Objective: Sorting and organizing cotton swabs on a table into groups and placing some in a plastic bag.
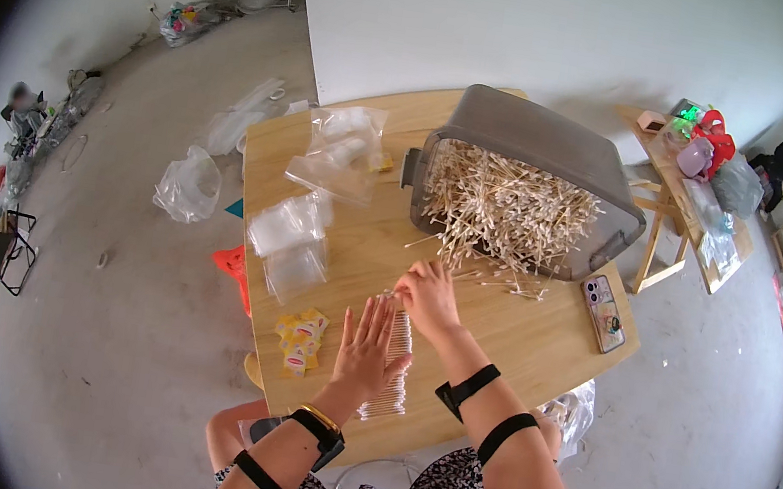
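Note:
A neat row of cotton swabs lies side by side on the wooden table, running away from me. My left hand rests flat along the row's left side, fingers stretched out and thumb across the swabs. At the far end of the row, my right hand pinches a cotton swab, largely hidden by the fingertips. Beyond it, a grey plastic bin lies on its side with its mouth toward me. A heap of loose cotton swabs fills it and spills onto the tabletop.
Yellow-and-white paper labels lie left of my left hand. Clear plastic bags are stacked along the table's left side. A phone sits near the right edge. A second wooden table holding bags stands at the far right.

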### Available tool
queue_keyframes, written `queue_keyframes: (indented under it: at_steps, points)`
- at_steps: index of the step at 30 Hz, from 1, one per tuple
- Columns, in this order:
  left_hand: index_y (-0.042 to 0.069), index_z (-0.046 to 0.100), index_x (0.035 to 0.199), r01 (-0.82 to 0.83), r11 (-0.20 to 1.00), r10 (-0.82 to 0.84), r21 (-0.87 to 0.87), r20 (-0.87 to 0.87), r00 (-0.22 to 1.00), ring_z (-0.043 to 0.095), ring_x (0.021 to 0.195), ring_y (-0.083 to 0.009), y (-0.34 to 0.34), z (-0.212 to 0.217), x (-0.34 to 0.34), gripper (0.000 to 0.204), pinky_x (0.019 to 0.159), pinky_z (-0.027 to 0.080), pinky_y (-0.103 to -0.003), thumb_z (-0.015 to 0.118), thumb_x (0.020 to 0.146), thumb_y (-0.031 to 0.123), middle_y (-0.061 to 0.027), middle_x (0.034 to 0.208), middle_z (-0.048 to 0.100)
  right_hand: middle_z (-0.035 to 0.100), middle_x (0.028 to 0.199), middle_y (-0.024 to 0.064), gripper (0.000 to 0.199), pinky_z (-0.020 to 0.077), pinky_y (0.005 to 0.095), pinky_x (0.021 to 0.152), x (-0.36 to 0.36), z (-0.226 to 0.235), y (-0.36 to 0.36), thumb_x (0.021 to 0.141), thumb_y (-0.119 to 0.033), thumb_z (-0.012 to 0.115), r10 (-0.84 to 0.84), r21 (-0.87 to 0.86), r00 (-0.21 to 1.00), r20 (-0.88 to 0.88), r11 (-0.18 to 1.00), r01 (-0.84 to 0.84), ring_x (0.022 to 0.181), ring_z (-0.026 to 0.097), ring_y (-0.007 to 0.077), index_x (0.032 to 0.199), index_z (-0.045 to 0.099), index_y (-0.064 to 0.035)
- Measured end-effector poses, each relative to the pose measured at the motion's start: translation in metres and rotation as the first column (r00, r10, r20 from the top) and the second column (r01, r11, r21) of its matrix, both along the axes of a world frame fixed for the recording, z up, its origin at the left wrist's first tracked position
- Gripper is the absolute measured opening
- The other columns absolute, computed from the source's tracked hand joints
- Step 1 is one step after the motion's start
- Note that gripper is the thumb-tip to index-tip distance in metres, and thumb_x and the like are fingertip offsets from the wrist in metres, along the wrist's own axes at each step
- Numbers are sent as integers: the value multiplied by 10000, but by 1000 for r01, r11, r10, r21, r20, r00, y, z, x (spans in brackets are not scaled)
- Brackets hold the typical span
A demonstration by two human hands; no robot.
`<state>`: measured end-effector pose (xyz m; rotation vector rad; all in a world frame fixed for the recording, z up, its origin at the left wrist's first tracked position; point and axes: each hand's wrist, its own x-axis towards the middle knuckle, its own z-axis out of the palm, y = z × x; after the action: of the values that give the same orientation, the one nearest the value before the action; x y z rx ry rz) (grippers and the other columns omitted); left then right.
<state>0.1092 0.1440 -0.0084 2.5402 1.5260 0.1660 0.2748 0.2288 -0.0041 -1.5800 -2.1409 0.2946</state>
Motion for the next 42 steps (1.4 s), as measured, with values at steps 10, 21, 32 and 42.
queue_keyframes:
  at_steps: [10, 21, 32, 42]
  points:
    - [-11, 170, 1578, 18, 1000, -16, 11, -144, 989, 82, 1554, -274, 52, -7, 1, 851, 1242, 24, -530, 291, 1015, 616, -167, 1662, 150, 583, 1207, 66, 351, 413, 451, 1011, 40, 10, -20, 793, -127, 751, -150, 33, 984, -94, 988, 153, 1160, 513, 320, 1136, 677, -132]
    - [2, 162, 1583, 1, 997, -8, -72, -88, 996, 89, 1554, -248, 64, 3, 1, 867, 1244, 17, -524, 259, 1009, 644, -138, 1667, 155, 585, 1126, 50, 230, 434, 458, 940, 53, -2, -12, 784, -108, 753, -88, 47, 989, -120, 995, 94, 1093, 524, 316, 998, 684, -155]
    - [-13, 173, 1576, 165, 986, -162, 5, -164, 973, 123, 1547, -261, 59, 4, -14, 904, 1252, 78, -488, 341, 986, 651, -158, 1658, 171, 613, 947, 86, 79, 466, 457, 845, 45, -8, -19, 815, -83, 706, -73, 54, 973, -220, 995, 86, 965, 560, 351, 880, 665, -100]
    - [-36, 201, 1563, 184, 983, -184, -18, -5, 983, 99, 1550, -264, 64, -7, -20, 878, 1256, 78, -469, 317, 1003, 631, -165, 1660, 155, 625, 890, 107, 84, 483, 443, 835, 2, -13, -30, 827, -71, 694, -38, 81, 942, -334, 994, 69, 925, 586, 344, 909, 673, -77]
